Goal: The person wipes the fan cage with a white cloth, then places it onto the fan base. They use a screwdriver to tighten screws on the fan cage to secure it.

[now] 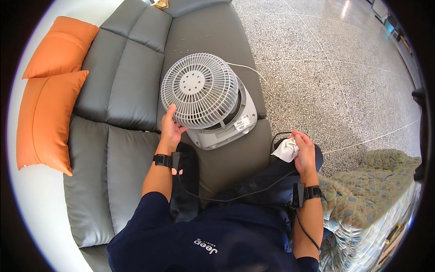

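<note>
A round, light grey fan grille [193,83] rests tilted over the grey plastic fan housing [217,137] on the sofa seat in front of me. My left hand [172,127] grips the grille's near left rim, thumb on top and fingers partly hidden beneath it. Away from the fan, over my right knee, my right hand [303,149] holds a crumpled white cloth [286,150] between thumb and fingers. Printed labels sit on the housing's near right side. Several small screws [181,52] lie on the seat beyond the grille.
The grey leather sofa [200,20] carries two orange cushions [47,119] at its left. A pale cord [253,69] runs from behind the fan towards the speckled floor [306,95]. Black cables cross my lap between the wrist straps. A quilted cover [367,183] lies at the right.
</note>
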Motion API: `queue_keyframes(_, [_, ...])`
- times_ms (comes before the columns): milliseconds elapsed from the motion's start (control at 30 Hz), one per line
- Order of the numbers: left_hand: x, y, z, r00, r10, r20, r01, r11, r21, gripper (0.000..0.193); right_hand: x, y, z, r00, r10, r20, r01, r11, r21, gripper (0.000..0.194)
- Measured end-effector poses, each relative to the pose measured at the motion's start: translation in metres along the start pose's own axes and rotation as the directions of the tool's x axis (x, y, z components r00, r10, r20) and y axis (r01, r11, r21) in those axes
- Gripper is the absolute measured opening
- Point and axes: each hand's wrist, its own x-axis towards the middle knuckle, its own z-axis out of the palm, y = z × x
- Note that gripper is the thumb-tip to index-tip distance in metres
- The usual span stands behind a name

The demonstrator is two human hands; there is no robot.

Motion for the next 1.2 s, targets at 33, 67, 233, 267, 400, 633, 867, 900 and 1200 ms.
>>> queue_keyframes(33, [0.003, -0.001, -0.001, 1.000, 0.003, 0.009, -0.003, 1.000, 0.003, 0.068, -0.001, 0.000, 0.001, 1.000, -0.014, 0.013, 0.015, 1.000, -0.012, 0.027])
queue_keyframes(67, [0.004, -0.005, 0.000, 1.000, 0.022, 0.005, -0.022, 1.000, -0.004, 0.066, -0.003, -0.001, 0.001, 1.000, -0.023, 0.017, 0.024, 1.000, -0.008, 0.027])
queue_keyframes(233, [0.012, -0.010, 0.004, 0.999, 0.040, -0.023, -0.040, 0.999, 0.002, 0.062, -0.006, -0.002, 0.003, 0.999, -0.024, 0.027, 0.023, 1.000, 0.017, 0.026])
queue_keyframes(267, [0.012, -0.011, 0.005, 0.999, 0.046, -0.014, -0.046, 0.999, -0.010, 0.061, -0.006, -0.002, 0.003, 0.999, -0.026, 0.030, 0.025, 1.000, 0.018, 0.026])
queue_keyframes(400, [0.009, -0.012, 0.009, 0.997, 0.063, 0.032, -0.062, 0.998, -0.029, 0.058, -0.005, -0.001, 0.002, 0.999, -0.029, 0.040, 0.028, 1.000, 0.013, 0.025])
queue_keyframes(633, [0.017, -0.018, -0.001, 1.000, 0.023, 0.019, -0.023, 1.000, 0.005, 0.062, -0.005, -0.001, 0.001, 0.999, -0.027, 0.047, 0.026, 1.000, 0.012, 0.025])
queue_keyframes(867, [0.032, -0.031, -0.023, 0.999, -0.035, 0.015, 0.034, 0.998, 0.046, 0.087, -0.004, 0.000, 0.001, 0.997, -0.031, 0.067, 0.030, 0.999, 0.019, 0.026])
queue_keyframes(900, [0.034, -0.032, -0.024, 0.999, -0.041, 0.016, 0.040, 0.998, 0.047, 0.087, -0.003, 0.000, 0.001, 0.997, -0.031, 0.069, 0.029, 0.999, 0.019, 0.026])
queue_keyframes(1200, [0.028, -0.022, -0.010, 0.996, -0.073, 0.057, 0.063, 0.985, 0.163, 0.084, -0.002, -0.001, 0.006, 0.998, -0.002, 0.066, 0.001, 1.000, 0.006, 0.024])
